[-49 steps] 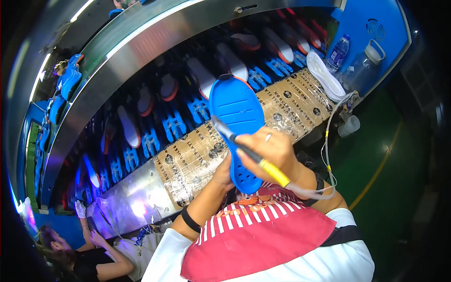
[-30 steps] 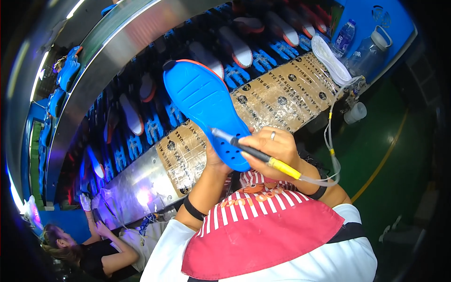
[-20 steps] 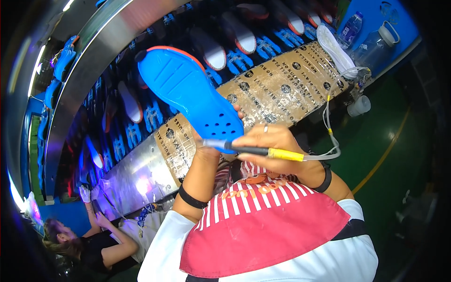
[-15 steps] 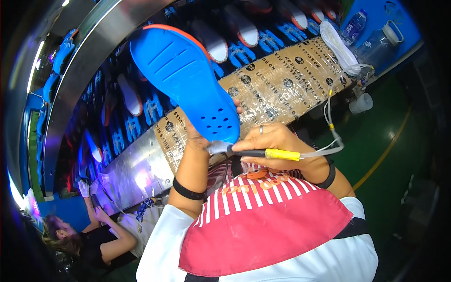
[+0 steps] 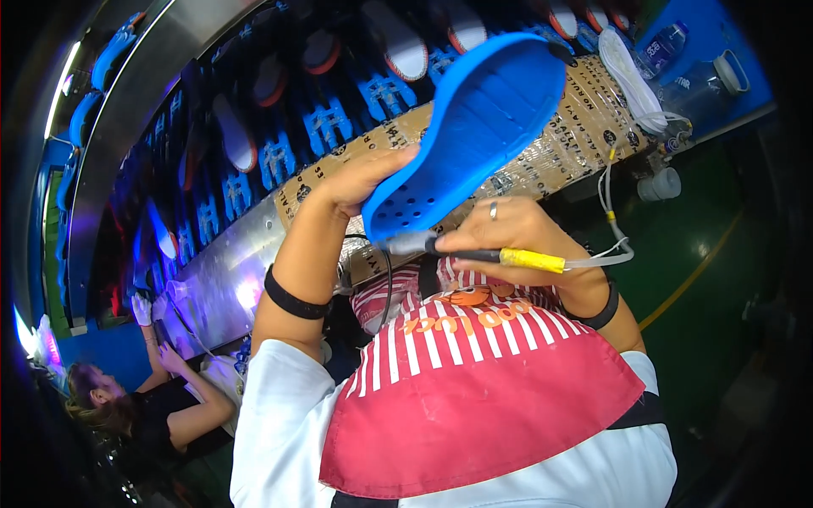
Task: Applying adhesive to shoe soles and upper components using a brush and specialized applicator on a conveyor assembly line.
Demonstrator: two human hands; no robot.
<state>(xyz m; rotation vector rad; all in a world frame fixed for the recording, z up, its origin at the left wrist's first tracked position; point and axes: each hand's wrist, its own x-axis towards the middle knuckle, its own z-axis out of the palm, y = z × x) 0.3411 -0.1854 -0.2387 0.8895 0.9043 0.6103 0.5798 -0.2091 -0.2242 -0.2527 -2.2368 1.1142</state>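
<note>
A blue shoe sole (image 5: 478,127) is raised above the cardboard-covered edge, its toe end pointing up to the right. My left hand (image 5: 364,179) grips it along its left side near the heel, where several small holes show. In my right hand (image 5: 512,230) is a brush with a black and yellow handle (image 5: 532,259), a clear tube running from its end. The pale brush head (image 5: 408,243) is at the sole's heel edge and appears to touch it. Part of my left hand's fingers is hidden behind the sole.
Behind the taped cardboard (image 5: 584,135), shoes (image 5: 406,55) and blue racks (image 5: 326,127) line a conveyor. A white sole (image 5: 628,85), a bottle (image 5: 665,46) and a clear jug (image 5: 699,89) stand at the right. A co-worker (image 5: 169,398) is at the lower left.
My left hand has turned and tilted the sole, swinging its toe end from the upper left to the upper right. The brush has stayed by the heel end.
</note>
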